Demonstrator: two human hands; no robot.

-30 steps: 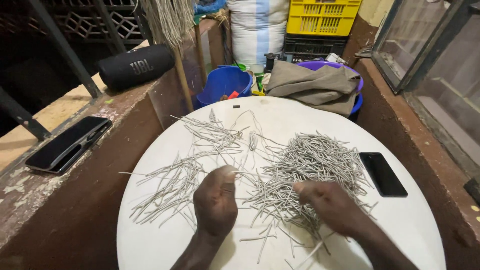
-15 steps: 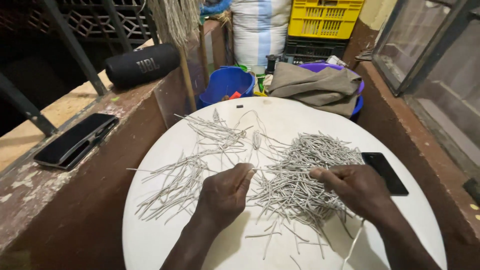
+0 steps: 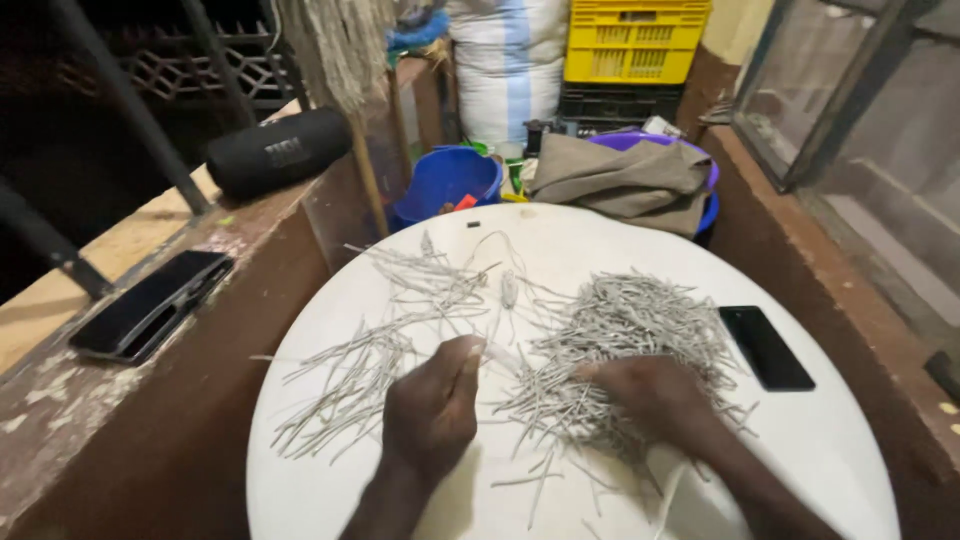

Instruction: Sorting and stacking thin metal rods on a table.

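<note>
Black phone [image 3: 766, 347] on white round table [image 3: 840, 450], right edge; blue bucket [image 3: 446, 182], yellow crate [image 3: 634, 40] beyond table; black speaker [image 3: 277, 152] left of it.

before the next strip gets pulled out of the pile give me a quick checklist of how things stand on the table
1. Right hand resting on the big pile of grey strips: ok.
2. Left hand between the pile and the sorted strips, fingers curled; whether it pinches a strip: cannot tell.
3. Sorted strips lying roughly parallel on the white round table: ok, though some lie crossed farther back.
4. Black phone flat beside the pile, with stray strips reaching close to its edge: not ok.
5. Strips near the table's front edge loose and scattered: not ok.
</note>
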